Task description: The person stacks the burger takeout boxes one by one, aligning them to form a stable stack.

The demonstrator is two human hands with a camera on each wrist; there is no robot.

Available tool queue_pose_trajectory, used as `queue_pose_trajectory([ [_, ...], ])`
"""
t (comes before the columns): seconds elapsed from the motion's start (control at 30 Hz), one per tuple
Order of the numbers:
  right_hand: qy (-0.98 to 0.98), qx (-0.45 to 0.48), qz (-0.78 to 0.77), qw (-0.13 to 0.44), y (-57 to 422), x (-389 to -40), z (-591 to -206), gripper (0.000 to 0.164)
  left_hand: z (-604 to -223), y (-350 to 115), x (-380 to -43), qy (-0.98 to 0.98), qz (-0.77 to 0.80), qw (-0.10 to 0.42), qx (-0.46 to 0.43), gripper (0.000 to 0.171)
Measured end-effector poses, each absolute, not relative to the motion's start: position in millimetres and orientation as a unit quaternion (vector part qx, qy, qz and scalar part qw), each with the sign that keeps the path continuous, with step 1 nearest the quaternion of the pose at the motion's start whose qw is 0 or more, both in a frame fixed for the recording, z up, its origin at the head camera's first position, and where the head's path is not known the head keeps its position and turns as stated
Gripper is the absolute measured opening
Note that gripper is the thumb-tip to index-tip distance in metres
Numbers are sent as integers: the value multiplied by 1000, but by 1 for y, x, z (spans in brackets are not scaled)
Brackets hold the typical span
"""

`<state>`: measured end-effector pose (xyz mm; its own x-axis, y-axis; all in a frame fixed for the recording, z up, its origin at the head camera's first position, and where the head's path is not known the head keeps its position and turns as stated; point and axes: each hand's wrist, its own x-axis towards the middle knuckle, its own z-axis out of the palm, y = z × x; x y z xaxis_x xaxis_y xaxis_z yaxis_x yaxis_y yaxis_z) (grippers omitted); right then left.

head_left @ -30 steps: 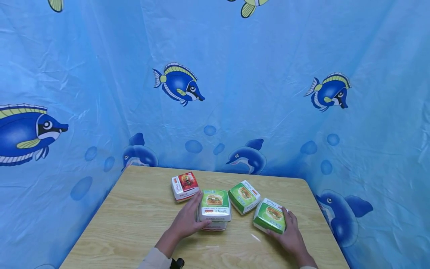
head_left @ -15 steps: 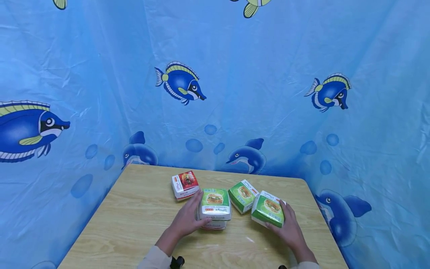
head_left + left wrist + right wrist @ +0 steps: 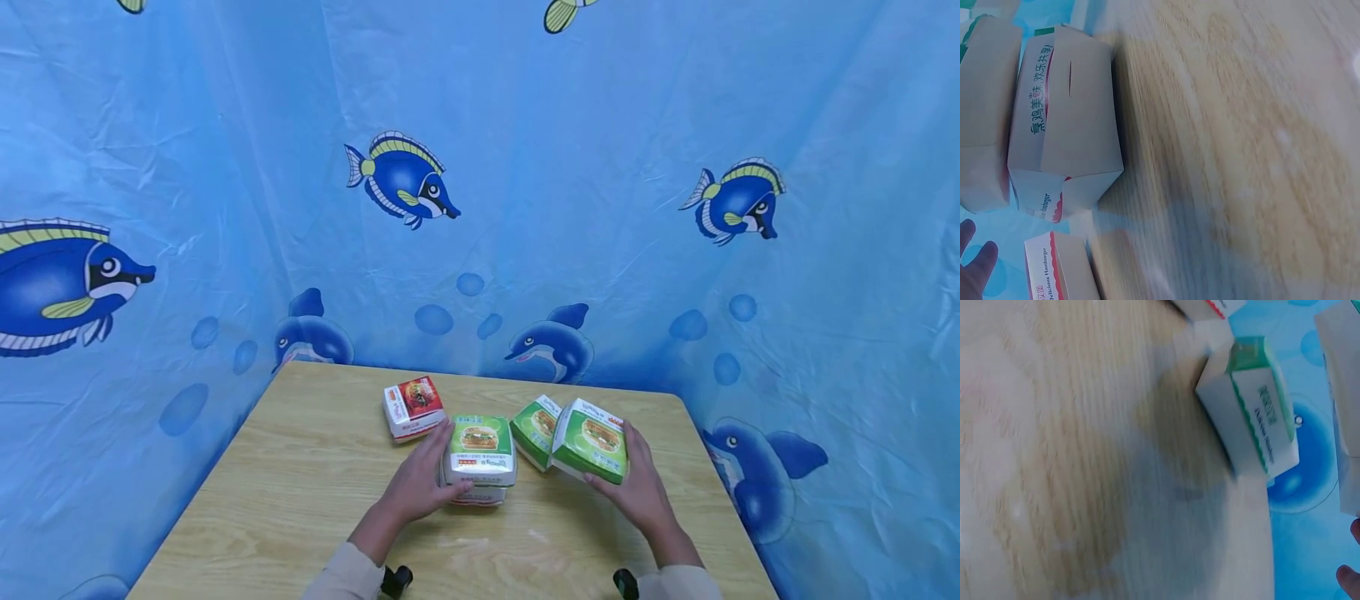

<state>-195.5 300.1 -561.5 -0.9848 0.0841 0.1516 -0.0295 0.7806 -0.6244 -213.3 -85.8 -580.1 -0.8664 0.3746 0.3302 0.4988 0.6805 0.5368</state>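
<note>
My left hand (image 3: 417, 478) grips the green-and-white burger box (image 3: 480, 450) on top of a stack, thumb along its front and fingers on its left side. Beneath it, a lower box with red scalloped trim (image 3: 1082, 106) stands on the table. The right hand (image 3: 642, 490) holds another green burger box (image 3: 596, 442) up off the tabletop, tilted, thumb at the near edge and fingers on the right side. This held box partly covers a third green burger box (image 3: 534, 429), which sits on the table behind it.
A red-and-white burger box (image 3: 415, 408) stands behind and left of the stack. The wooden table (image 3: 300, 467) ends at a blue curtain (image 3: 480, 108) printed with fish and dolphins, which surrounds its back and sides.
My right hand has lifted its green burger box off the table and carried it leftward and up, over part of the green box behind. The left hand has stayed on the stack.
</note>
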Motion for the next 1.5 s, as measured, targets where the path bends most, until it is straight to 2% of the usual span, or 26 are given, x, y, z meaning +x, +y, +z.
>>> queue_pose_trajectory([
  [0.27, -937, -6, 341, 73, 285, -198, -551, 130, -583, -87, -213, -911, -322, 102, -239, 102],
  [0.7, -923, 24, 374, 84, 264, -206, -533, 124, -585, -84, -213, -912, -324, 101, -229, 102],
  [0.97, -923, 41, 374, 82, 247, -207, -535, 123, -590, -80, -211, -915, -327, 102, -213, 102],
  [1.3, -918, 70, 382, 77, 239, -207, -541, 120, -594, -76, -208, -913, -317, 135, -218, 100],
  [1.5, -917, 86, 383, 69, 233, -209, -539, 119, -594, -76, -210, -916, -317, 126, -213, 100],
])
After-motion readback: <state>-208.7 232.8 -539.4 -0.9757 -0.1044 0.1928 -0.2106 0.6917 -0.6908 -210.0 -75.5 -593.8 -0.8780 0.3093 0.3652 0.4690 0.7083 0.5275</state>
